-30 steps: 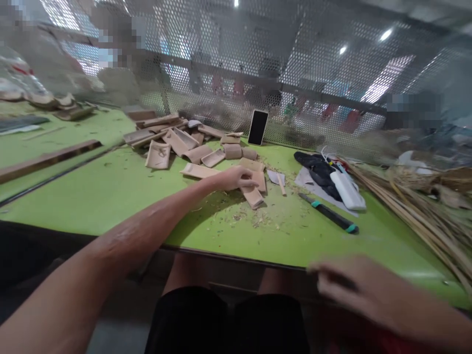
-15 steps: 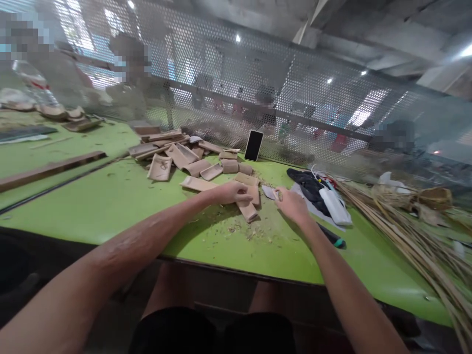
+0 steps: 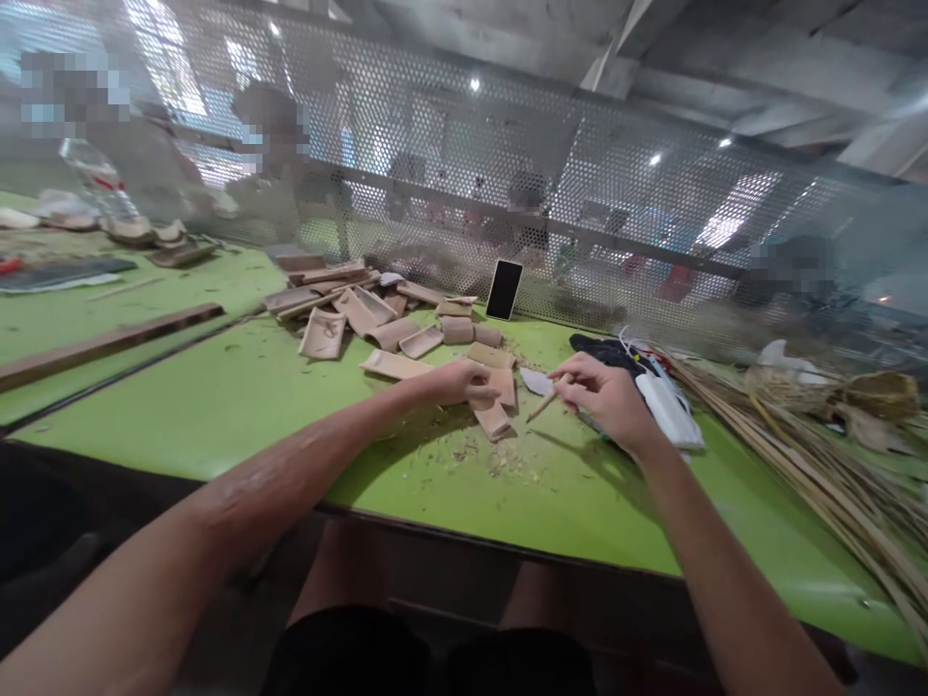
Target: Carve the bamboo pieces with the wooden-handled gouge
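My left hand (image 3: 464,383) reaches in over a split bamboo piece (image 3: 493,421), its fingers closed at the upper end of it. Part of that piece lies hidden beneath the hand. My right hand (image 3: 601,391) is raised above the table, pinching a thin pencil-like stick (image 3: 549,398) whose lower tip slants down toward the bamboo. Just left of the right fingers lies a pale, flat, pointed piece (image 3: 535,380). Another bamboo piece (image 3: 506,385) sits close by the left fingertips.
Bamboo offcuts (image 3: 355,309) are heaped behind my left hand. A phone (image 3: 505,289) leans against the perforated metal screen (image 3: 449,213). Shavings (image 3: 500,459) litter the green table (image 3: 253,406). To the right are a white object (image 3: 668,411) and long bamboo strips (image 3: 804,464). People are beyond the screen.
My right hand has lifted from the table and shifted right, and the thin stick now shows in its fingers. The left hand keeps its place at the bamboo. The view has tilted slightly.
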Motion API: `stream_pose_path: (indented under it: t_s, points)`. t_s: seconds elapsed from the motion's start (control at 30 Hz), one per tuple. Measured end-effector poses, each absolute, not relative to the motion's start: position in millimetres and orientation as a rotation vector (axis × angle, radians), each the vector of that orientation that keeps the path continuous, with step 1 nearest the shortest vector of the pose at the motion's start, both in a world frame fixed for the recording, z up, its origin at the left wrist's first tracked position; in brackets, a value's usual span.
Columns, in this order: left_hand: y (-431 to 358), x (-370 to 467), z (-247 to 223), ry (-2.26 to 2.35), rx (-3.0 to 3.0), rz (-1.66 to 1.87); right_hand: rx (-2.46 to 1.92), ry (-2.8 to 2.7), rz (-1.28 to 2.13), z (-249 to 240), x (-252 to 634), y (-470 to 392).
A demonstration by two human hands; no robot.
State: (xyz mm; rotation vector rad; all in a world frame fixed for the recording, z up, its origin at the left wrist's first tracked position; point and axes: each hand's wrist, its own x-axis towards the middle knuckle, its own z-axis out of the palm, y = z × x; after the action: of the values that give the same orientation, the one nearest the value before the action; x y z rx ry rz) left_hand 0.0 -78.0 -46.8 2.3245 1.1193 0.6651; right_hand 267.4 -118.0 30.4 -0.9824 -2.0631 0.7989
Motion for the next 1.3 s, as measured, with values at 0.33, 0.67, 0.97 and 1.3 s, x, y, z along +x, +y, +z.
stream_pose_path:
  t_s: [0.33, 0.67, 0.97, 1.3]
  points:
    - [-82, -1, -41, 1.088, 2.377, 0.625, -1.207, -1.988, 1.055, -27, 252, -116]
    - [-79, -2, -42, 1.082, 2.420, 0.660, -1.122, -1.720, 1.245, -42, 230, -125]
    - [-87, 2, -36, 1.123, 2.498, 0.585, -1.200, -1.720, 1.161, -43, 228, -130]
    - [-101, 7, -24, 0.900, 2.554, 0.232, -1.166, -1.719, 1.119, -42, 234, -125]
